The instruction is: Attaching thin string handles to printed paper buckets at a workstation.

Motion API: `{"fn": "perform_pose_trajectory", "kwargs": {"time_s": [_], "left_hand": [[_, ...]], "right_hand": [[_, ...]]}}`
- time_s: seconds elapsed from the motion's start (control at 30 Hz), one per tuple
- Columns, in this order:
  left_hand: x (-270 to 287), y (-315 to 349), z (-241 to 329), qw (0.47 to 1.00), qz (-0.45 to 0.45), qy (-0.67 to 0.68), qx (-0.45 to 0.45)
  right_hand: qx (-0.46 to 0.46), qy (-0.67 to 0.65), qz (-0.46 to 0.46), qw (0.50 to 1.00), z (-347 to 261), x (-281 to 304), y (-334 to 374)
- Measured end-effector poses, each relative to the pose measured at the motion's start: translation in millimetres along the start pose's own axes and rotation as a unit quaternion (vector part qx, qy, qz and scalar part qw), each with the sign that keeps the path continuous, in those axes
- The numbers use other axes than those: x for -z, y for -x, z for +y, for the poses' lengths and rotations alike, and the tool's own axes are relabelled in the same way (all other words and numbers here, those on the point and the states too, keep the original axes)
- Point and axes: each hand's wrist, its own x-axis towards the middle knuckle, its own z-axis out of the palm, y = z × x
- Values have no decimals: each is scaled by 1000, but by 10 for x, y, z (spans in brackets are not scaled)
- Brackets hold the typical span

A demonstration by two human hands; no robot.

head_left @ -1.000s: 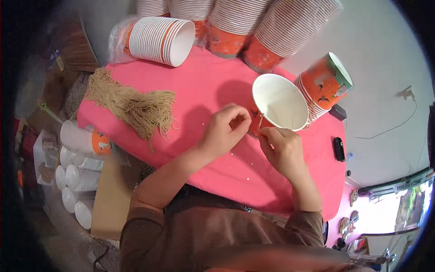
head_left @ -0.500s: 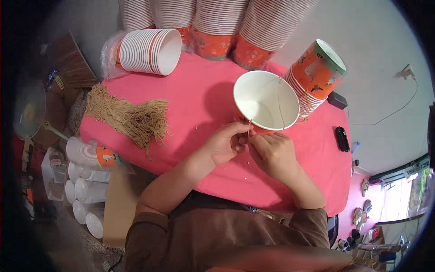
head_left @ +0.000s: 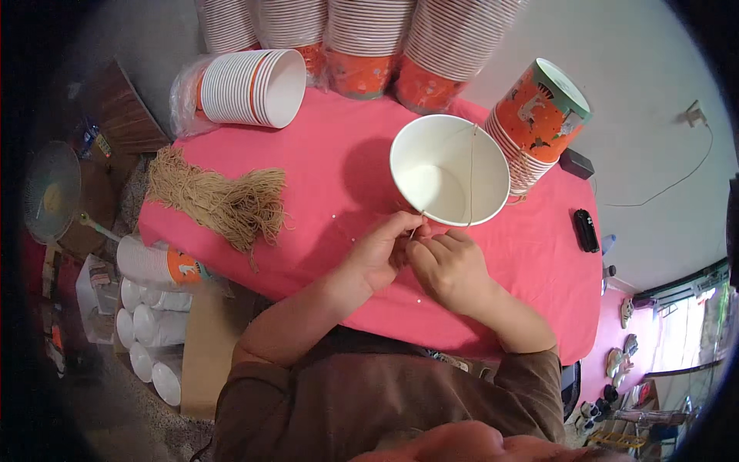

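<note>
A large white-lined paper bucket (head_left: 431, 181) tilts its open mouth toward me on the pink-covered table. A tan string (head_left: 472, 169) hangs from the far rim and crosses the mouth to the near rim. My left hand (head_left: 382, 245) pinches a string end at the near rim, thumb on top. Close against it, my right hand (head_left: 450, 266) has its fingers curled tight around the same string. The knot or hole between my fingertips is mostly hidden. To the left lies a thick bundle of tan strings (head_left: 219, 196).
Upside-down orange buckets (head_left: 535, 115) are stacked at the right, beside a small black box (head_left: 576, 163) and a black object (head_left: 586, 231). Wrapped bucket stacks (head_left: 366, 46) line the back. Another stack (head_left: 254, 88) lies sideways at back left. A cardboard box (head_left: 212, 339) holds more buckets below the table.
Both hands stay at the near rim; my right hand has shifted slightly left. The string across the mouth hangs straighter, and the bucket has tipped a little.
</note>
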Motion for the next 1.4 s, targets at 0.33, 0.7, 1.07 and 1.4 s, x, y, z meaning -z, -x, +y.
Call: {"fn": "perform_pose_trajectory", "kwargs": {"time_s": [0.33, 0.7, 1.07, 1.4], "left_hand": [[-123, 67, 112, 995, 45, -81, -43], [-60, -104, 718, 537, -16, -711, -453], [114, 129, 1078, 648, -102, -619, -432], [426, 222, 1080, 790, -101, -434, -420]], "right_hand": [[27, 31, 20, 999, 27, 66, -30], [-43, 81, -39, 995, 169, 259, 2], [-189, -48, -21, 981, 505, 566, 74], [-107, -104, -43, 988, 722, 753, 96]]}}
